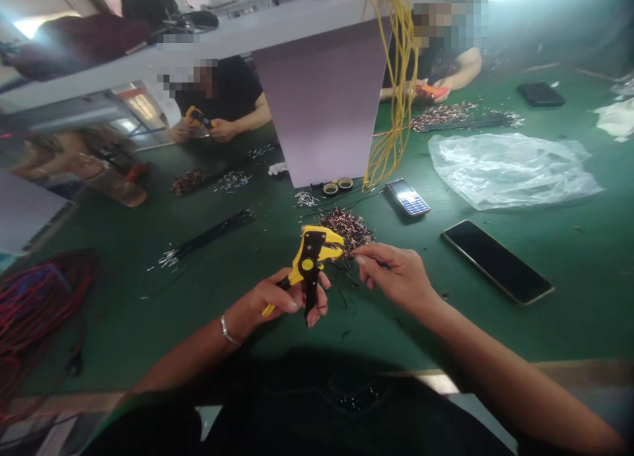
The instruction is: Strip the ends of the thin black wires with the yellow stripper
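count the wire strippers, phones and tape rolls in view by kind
Wire strippers: 3 (yellow wire stripper in the left hand, yellow one and orange one with co-workers)
Phones: 2 (smartphone, keypad phone)
Tape rolls: 2 ()
Total: 7

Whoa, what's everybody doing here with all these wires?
One person's left hand grips a yellow wire stripper, while their right hand pinches its fingers together right beside it. A heap of short wires lies just past them on a green table. Across the table, one co-worker holds a yellow tool, and another co-worker holds an orange tool.
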`<state>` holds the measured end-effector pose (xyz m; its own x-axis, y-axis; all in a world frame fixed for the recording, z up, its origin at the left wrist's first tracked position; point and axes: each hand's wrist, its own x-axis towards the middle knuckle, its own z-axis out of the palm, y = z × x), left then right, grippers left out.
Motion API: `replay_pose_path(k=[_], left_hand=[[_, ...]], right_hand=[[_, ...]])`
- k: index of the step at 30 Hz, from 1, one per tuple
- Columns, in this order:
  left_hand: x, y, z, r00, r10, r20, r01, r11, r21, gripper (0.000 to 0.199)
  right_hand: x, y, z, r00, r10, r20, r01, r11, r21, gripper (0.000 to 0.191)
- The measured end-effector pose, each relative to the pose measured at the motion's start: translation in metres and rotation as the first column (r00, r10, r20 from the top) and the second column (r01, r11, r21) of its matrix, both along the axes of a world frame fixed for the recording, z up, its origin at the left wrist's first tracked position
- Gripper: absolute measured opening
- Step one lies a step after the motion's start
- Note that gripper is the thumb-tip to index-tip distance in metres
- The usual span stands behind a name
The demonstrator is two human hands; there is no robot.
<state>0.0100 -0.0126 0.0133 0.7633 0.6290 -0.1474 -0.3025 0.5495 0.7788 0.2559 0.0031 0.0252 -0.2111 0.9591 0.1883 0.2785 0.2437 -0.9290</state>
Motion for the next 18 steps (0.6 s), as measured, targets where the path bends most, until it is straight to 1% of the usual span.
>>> replay_pose_path(k=[6,9,13,15,18], left_hand=[[0.0,0.0,-0.002,0.997,0.071,-0.003,-0.071,0.996,0.056,0.061],[0.002,-0.002,-0.004,0.995,0.1,-0.014,-0.098,0.991,0.092,0.059],[0.002,-0.005,-0.007,0.993,0.104,-0.058,-0.094,0.983,0.157,0.059],[0.002,-0.006,-0.008,0.989,0.116,-0.092,-0.096,0.976,0.194,0.058],[0.002,-0.007,-0.008,0.988,0.116,-0.106,-0.092,0.973,0.21,0.057]], right_hand=[[-0.005,-0.006,-0.003,0.999,0.028,0.032,-0.026,0.997,-0.072,0.019],[-0.008,-0.006,-0.003,0.998,0.005,0.063,0.003,0.993,-0.118,0.019],[-0.013,-0.005,-0.001,0.995,-0.04,0.093,0.053,0.988,-0.147,0.017],[-0.016,-0.006,0.001,0.996,-0.042,0.074,0.055,0.983,-0.177,0.017],[-0.022,-0.009,0.005,0.999,-0.03,-0.024,0.022,0.965,-0.262,0.016]])
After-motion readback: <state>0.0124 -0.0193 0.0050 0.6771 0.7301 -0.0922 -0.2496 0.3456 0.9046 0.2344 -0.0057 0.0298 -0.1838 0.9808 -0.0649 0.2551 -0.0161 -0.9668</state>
